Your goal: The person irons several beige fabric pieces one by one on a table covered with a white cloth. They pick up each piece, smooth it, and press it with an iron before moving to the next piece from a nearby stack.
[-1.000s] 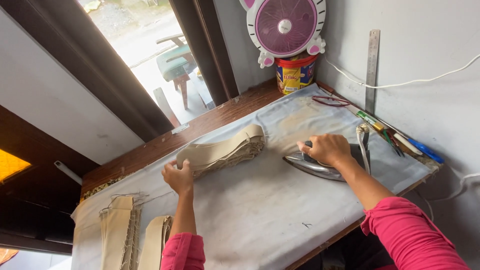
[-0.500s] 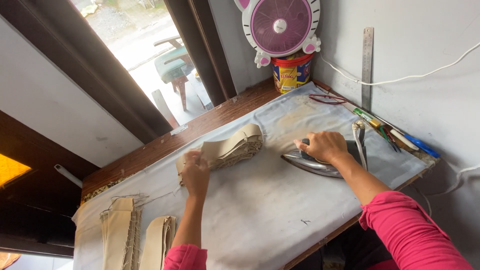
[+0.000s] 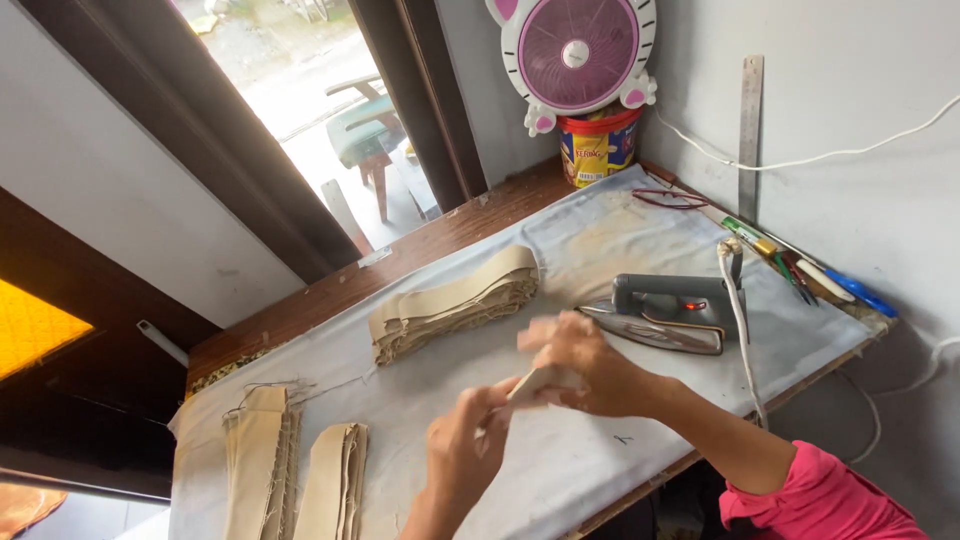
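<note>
Both hands have left the stack (image 3: 455, 303) and iron (image 3: 665, 312) and met over the cloth-covered table (image 3: 600, 470). Right hand (image 3: 585, 365) and left hand (image 3: 462, 448) pinch one beige strip (image 3: 535, 383) between them, fingers clamped on it. Iron sits at two o'clock, stack at eleven.

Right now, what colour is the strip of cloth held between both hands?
Beige, like the stacked strips behind; the head view shows the strip between the left hand and right hand.

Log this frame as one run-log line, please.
left hand: holds beige fabric strip | right hand: holds same strip | iron: resting on ironing cloth, untouched | strip stack: behind hands
</note>
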